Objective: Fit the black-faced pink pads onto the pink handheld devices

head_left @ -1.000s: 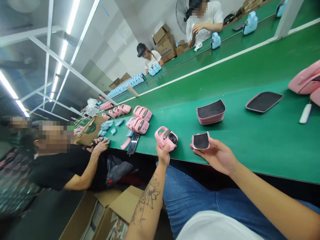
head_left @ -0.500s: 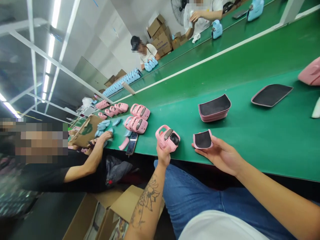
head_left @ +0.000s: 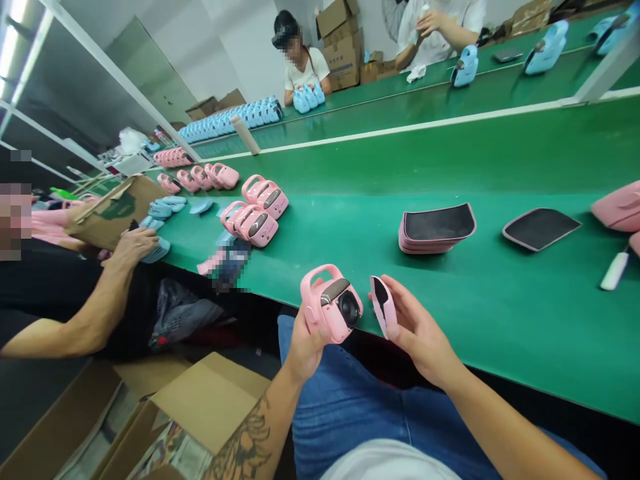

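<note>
My left hand (head_left: pixel 306 343) grips a pink toy camera body (head_left: pixel 330 303) with a handle on top and a round dark lens facing right. My right hand (head_left: pixel 417 332) holds a pink cover plate with a black inner face (head_left: pixel 383 305), turned on edge and close beside the camera's lens side. Both hands hover over the near edge of the green belt table (head_left: pixel 500 320), above my blue-jeaned lap.
A stack of the same pink plates (head_left: pixel 436 230) and one single plate (head_left: pixel 540 228) lie on the belt, with a white tool (head_left: pixel 615 271) at right. Finished pink cameras (head_left: pixel 257 213) sit left. A co-worker's hand (head_left: pixel 133 245) rests by blue parts. Open cardboard boxes (head_left: pixel 200 407) stand below.
My head has dipped and turned, shifting the scene. The right hand has tipped the plate from flat to on edge and brought it close to the camera; both hands came nearer to me.
</note>
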### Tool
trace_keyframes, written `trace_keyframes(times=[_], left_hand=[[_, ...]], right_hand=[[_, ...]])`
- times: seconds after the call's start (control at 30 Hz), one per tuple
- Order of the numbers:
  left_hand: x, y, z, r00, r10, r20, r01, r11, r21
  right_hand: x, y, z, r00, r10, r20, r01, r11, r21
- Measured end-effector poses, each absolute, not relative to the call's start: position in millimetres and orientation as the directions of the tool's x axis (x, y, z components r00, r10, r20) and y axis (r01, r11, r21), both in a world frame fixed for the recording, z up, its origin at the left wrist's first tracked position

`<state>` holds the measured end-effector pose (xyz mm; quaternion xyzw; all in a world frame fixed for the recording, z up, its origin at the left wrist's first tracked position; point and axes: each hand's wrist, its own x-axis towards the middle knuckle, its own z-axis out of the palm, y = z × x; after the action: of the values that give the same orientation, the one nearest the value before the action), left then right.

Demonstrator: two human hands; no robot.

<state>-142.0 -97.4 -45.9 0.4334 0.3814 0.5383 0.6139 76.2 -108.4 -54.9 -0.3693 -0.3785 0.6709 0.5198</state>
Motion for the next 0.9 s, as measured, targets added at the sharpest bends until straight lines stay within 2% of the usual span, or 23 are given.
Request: trace_keyframes(times=[0.2, 0.33, 0.57, 0.9], left_hand=[[-133.5, -118.8, -40.8, 0.110, 0.994, 0.012, -0.275, 0.018, 0.961], [-133.9, -123.5, -36.6, 0.139, 0.990, -0.007, -0.295, 0.048, 0.954], [-134.8, -122.0, -28.8, 0.195, 0.981, 0.001, -0.256, 0.050, 0.965], [-133.3, -123.4, -28.9, 0.256, 0.966, -0.041, -0.290, 0.117, 0.950]], right_hand=[[60.0, -117.1, -44.7, -0.270, 0.954, -0.132, -0.139, -0.174, -0.975], [50.9, -123.0, -48.8, -0.254, 0.960, -0.116, 0.021, -0.115, -0.993], [45.6, -123.3, -55.2, -0.239, 0.969, -0.067, 0.049, -0.057, -0.997], [42.8, -123.2, -47.9, -0.179, 0.979, -0.103, 0.123, -0.081, -0.989]])
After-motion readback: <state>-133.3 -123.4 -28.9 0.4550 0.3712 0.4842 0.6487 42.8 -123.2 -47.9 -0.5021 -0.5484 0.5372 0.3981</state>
